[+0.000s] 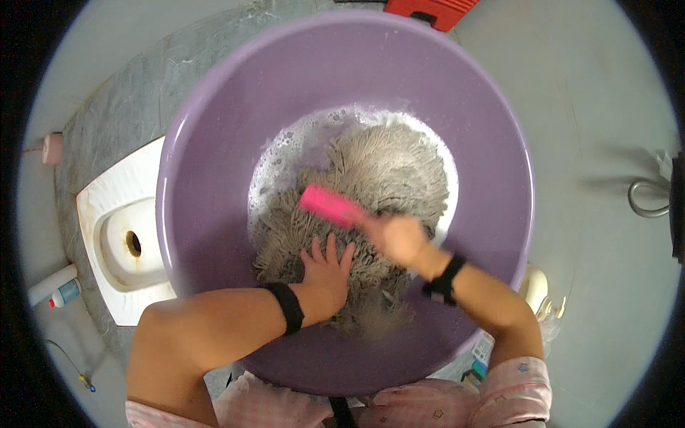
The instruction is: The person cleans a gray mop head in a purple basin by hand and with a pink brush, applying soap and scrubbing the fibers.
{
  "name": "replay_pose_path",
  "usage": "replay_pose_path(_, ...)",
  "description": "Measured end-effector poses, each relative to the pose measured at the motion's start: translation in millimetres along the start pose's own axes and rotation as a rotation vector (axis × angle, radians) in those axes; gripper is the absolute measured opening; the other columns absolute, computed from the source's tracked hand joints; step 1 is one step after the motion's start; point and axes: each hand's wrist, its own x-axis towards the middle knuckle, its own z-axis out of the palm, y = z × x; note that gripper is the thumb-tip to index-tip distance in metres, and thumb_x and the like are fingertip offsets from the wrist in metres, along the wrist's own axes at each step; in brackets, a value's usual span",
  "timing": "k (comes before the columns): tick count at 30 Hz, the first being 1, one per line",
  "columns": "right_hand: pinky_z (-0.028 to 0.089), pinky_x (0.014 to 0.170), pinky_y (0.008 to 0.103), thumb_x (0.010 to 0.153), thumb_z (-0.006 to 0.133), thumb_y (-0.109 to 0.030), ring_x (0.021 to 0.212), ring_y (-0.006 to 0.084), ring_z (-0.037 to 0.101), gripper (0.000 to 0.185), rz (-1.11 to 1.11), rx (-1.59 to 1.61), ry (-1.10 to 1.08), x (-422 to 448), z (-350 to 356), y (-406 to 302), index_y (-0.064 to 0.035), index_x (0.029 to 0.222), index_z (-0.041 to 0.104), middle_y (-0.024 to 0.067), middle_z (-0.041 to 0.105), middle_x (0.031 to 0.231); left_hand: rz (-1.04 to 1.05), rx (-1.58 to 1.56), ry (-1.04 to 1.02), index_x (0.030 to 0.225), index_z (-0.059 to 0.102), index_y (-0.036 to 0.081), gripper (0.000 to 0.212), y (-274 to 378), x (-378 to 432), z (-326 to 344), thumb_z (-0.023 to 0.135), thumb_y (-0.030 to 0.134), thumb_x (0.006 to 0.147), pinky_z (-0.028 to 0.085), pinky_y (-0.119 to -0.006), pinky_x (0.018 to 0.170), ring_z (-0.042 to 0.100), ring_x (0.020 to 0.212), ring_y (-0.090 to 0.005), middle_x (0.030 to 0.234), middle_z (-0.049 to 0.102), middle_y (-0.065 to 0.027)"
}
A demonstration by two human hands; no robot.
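Observation:
A large purple plastic basin (214, 123) holds soapy water with white foam (283, 147) and a soaked grey-brown shaggy textile (385, 160), perhaps a rug or mat. With fingers spread, my left hand (326, 273) lies flat on the shaggy pile at the lower middle. To its upper right, my right hand (401, 241) grips the handle of a bright pink brush (329, 206), whose head is over the pile; its bristles are hidden. Motion blurs the hand and brush. Each wrist wears a black band.
A white squat toilet (134, 246) is set in the floor left of the basin. A bottle with a red cap (65, 293) lies at the far left. Behind the basin stands a red plastic object (433, 10). A curved metal hose (645, 200) hangs at the right.

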Motion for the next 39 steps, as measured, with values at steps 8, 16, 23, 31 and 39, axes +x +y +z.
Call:
replay_pose_path(8,0.041,0.033,0.0270,0.086,0.046,-0.011,0.042,0.0130,0.048,0.018,-0.093,0.024,0.508,7.6,-10.8,23.1,-0.0095,0.102,0.056,0.0062,0.051,0.056,0.080,-0.157,-0.154,0.142,-0.011,0.021,0.088,-7.9,-18.6,-18.8,0.054,0.017,0.084,0.012,-0.075,0.091,-0.007,0.129,-0.0532,0.144,-0.015,-0.0234)
replay_pose_path(16,0.043,0.036,0.0256,0.090,0.042,-0.015,0.041,0.0156,0.049,0.033,0.399,0.106,0.344,24.3,-56.2,61.9,-0.0102,0.122,0.049,0.0072,0.049,0.048,0.089,-0.137,-0.209,0.139,-0.019,0.028,0.109,0.9,-13.3,-24.3,0.064,0.004,0.072,0.012,-0.075,0.092,-0.015,0.128,-0.0504,0.143,-0.024,-0.0185)
replay_pose_path(23,0.042,0.036,0.0307,0.084,0.048,-0.014,0.044,0.0165,0.052,0.027,0.085,-0.028,0.148,26.4,-1.1,36.6,-0.0137,0.111,0.054,0.0075,0.055,0.058,0.071,-0.207,-0.334,0.139,-0.014,0.035,0.094,-8.2,-10.8,-30.2,0.057,0.014,0.081,0.007,-0.071,0.097,-0.018,0.130,-0.0446,0.145,-0.024,-0.0096)
replay_pose_path(31,0.045,0.039,0.0305,0.087,0.047,-0.014,0.042,0.0192,0.052,0.026,-0.127,-0.097,0.002,-1.0,8.3,-7.1,-0.0074,0.110,0.057,0.0088,0.053,0.053,0.181,-0.099,-0.290,0.140,-0.011,0.037,0.096,-36.1,-4.4,-26.4,0.061,0.049,0.078,0.011,-0.067,0.100,-0.015,0.133,-0.0397,0.147,-0.019,-0.0050)
replay_pose_path(39,0.052,0.050,0.0337,0.081,0.050,-0.006,0.055,0.0237,0.060,0.030,-0.050,0.003,0.055,13.1,-9.8,-3.1,-0.0038,0.111,0.054,0.0153,0.063,0.072,0.282,0.054,-0.111,0.141,0.008,0.039,0.082,-63.3,16.3,-12.3,0.062,0.032,0.080,0.013,-0.065,0.102,-0.005,0.136,-0.0344,0.150,0.000,0.0008)
